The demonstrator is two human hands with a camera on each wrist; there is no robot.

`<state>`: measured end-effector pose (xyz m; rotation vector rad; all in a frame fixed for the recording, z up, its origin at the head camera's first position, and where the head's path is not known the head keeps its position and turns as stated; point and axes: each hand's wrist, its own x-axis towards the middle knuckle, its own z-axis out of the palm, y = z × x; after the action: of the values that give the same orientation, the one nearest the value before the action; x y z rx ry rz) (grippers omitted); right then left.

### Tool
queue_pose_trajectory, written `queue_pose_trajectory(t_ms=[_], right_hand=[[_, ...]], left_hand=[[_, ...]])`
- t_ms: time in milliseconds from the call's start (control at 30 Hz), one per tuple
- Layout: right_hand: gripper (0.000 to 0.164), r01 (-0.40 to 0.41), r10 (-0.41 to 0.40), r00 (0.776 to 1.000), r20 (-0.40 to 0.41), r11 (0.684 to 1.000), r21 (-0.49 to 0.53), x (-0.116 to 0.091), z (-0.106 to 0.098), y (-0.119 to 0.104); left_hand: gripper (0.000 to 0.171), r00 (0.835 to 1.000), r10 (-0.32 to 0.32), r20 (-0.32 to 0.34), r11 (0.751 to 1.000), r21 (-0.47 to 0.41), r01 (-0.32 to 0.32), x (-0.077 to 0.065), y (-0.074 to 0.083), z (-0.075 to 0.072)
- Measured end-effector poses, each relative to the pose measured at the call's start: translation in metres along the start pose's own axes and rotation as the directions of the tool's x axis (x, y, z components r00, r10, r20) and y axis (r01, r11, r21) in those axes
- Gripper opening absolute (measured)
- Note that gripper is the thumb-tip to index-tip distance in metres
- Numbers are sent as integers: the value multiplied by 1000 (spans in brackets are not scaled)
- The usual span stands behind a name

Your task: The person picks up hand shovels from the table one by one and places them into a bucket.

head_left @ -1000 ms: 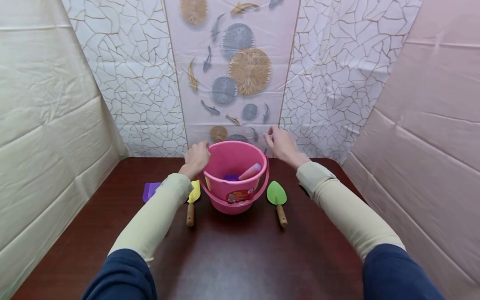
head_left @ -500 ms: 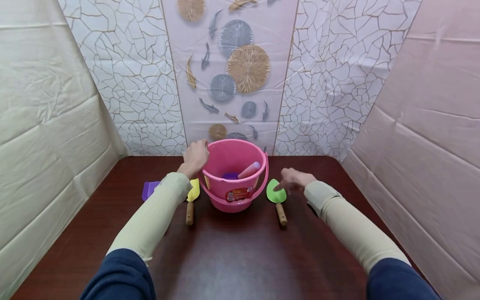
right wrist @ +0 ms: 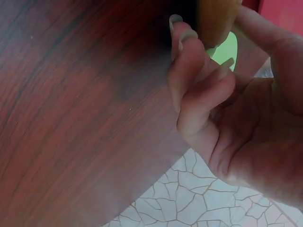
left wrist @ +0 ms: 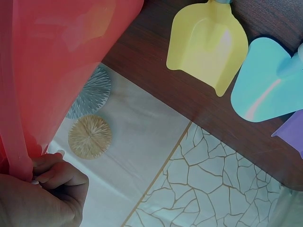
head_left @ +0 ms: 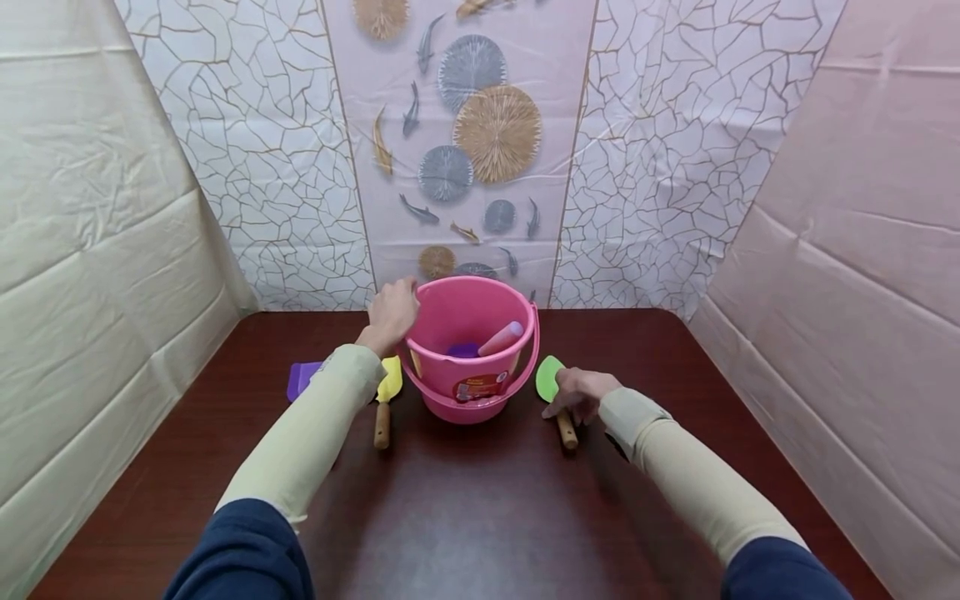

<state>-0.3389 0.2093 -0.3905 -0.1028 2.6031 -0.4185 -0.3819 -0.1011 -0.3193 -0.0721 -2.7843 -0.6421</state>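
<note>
A pink bucket (head_left: 468,392) stands upright on the table, its handle hanging down in front. My left hand (head_left: 392,315) grips its left rim; the left wrist view shows the fingers curled at the rim beside the handle's end. Inside the bucket are a purple piece (head_left: 462,351) and a pink rod-shaped handle (head_left: 501,339). Right of the bucket lies a green toy shovel (head_left: 549,377) with a wooden handle (right wrist: 215,21). Over it is my right hand (head_left: 581,392), thumb on one side of the wooden handle and bent fingers on the other, not closed round it.
To the bucket's left lie a yellow shovel (left wrist: 206,42) with a wooden handle, a light-blue shovel (left wrist: 267,80) and a purple shovel (head_left: 302,379), partly behind the left arm. The dark wooden table (head_left: 465,517) ends at a patterned cloth backdrop (head_left: 637,208).
My right hand has come down from above the table's back edge, to the bucket's right, to the green shovel's handle. The left hand has kept its grip on the bucket rim.
</note>
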Motion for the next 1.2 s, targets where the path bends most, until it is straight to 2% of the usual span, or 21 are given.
queue_pose_trajectory(t_ms=[167, 367, 433, 600, 800, 1000, 1100, 1200], right_hand=[[23, 35, -35, 999, 1, 999, 6, 4, 2, 2], [35, 66, -71, 994, -83, 996, -62, 12, -2, 11], [35, 69, -77, 990, -118, 995, -66, 14, -6, 13], [27, 100, -110, 970, -215, 993, -59, 12, -25, 14], [34, 145, -150, 955, -256, 989, -37, -1, -55, 10], [40, 140, -167, 934, -317, 985, -105, -16, -87, -3], [43, 152, -182, 923, -338, 982, -114, -22, -98, -10], [48, 156, -187, 922, -338, 981, -118, -25, -104, -14]], left_hand=[[31, 1000, 3, -7, 1000, -6, -3, -2, 0, -1], [31, 1000, -2, -12, 1000, -17, 1, -3, -1, 0], [31, 1000, -4, -11, 1000, -17, 4, -2, -1, 0], [31, 1000, -4, -10, 1000, -17, 4, -2, 1, 0], [32, 1000, 8, -9, 1000, -9, -8, -2, 2, -1], [32, 1000, 13, -14, 1000, -7, -13, -2, 1, -1], [33, 1000, 9, -7, 1000, -7, -9, -2, 0, -1], [33, 1000, 9, -5, 1000, -6, -9, -2, 0, -1]])
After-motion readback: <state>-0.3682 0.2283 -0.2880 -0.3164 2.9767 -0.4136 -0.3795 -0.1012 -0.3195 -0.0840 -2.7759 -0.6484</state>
